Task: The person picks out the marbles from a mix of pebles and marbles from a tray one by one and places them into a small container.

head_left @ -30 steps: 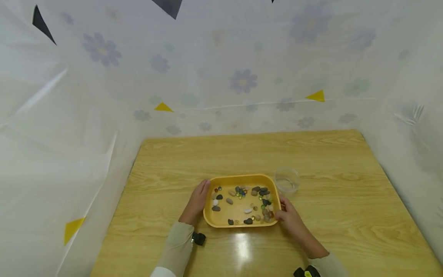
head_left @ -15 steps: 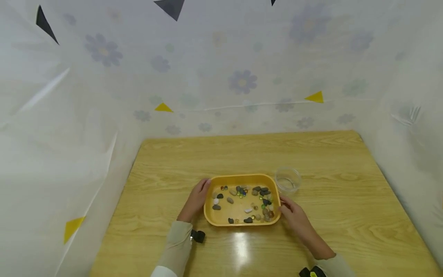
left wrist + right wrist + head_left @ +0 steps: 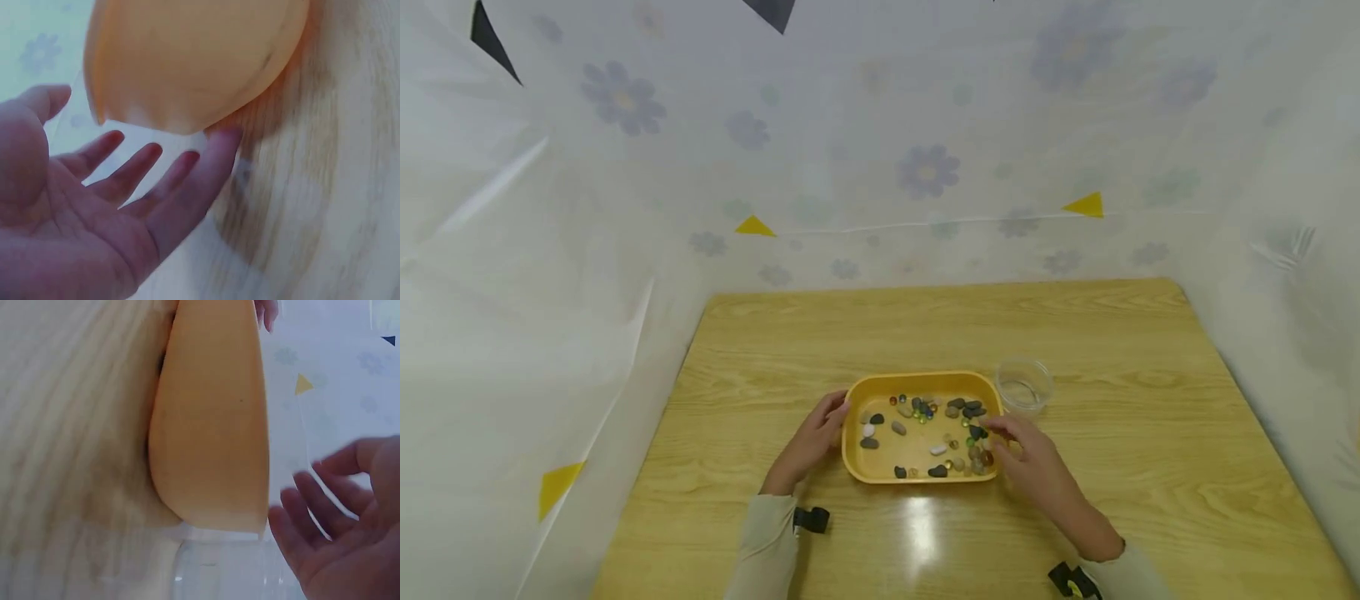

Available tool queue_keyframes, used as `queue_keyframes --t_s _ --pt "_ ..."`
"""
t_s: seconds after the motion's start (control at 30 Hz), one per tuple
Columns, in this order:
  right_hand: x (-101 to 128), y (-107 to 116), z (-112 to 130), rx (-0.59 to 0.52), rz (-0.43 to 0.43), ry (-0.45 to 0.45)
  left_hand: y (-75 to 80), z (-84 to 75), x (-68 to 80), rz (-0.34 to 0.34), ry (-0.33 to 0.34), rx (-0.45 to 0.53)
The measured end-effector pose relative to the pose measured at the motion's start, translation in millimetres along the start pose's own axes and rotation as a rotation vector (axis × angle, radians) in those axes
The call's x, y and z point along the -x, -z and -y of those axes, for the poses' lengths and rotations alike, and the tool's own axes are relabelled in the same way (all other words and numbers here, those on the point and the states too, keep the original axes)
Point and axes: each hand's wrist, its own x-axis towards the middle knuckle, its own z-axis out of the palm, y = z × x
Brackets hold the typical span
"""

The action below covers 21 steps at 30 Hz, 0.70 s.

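A yellow rectangular tray (image 3: 917, 375) rests on the table, holding grey pebbles (image 3: 973, 406), a white stone (image 3: 937, 450) and small glass marbles (image 3: 929, 412). My left hand (image 3: 808, 442) is at the tray's left end; in the left wrist view its fingers are spread beside the tray wall (image 3: 187, 62), holding nothing. Over the right rim reaches my right hand (image 3: 1045, 475), fingertips overlapping the stones at that end. From the right wrist, the loosely bent fingers (image 3: 300, 512) appear just beyond the rim, thumb apart from them, with nothing seen in their grasp.
Just behind the tray's right corner stands a clear round plastic container (image 3: 1024, 406). Pale flower-patterned sheeting (image 3: 880, 250) walls the wood-grain table (image 3: 775, 333) at the back and both sides.
Both hands have let go of the tray; the left has drawn slightly away, and the right has risen over the right rim. Two marbles near the upper left have rolled to the right.
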Motion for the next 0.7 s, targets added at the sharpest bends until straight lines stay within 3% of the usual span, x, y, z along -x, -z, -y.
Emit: queue_keyframes --t_s 0.17,0.37,0.7 --pt "-13.3 -5.7 4.5 0.068 0.199 0.106 -0.2 4.4 4.4 0.139 0.050 0.193" --pt "-23.4 -16.1 5.1 0.094 0.405 0.083 -1.9 14.6 4.2 0.230 0.041 0.254" --pt "-37.3 -31.6 1.3 0.154 0.535 0.122 1.2 19.8 0.8 0.280 0.038 0.317"
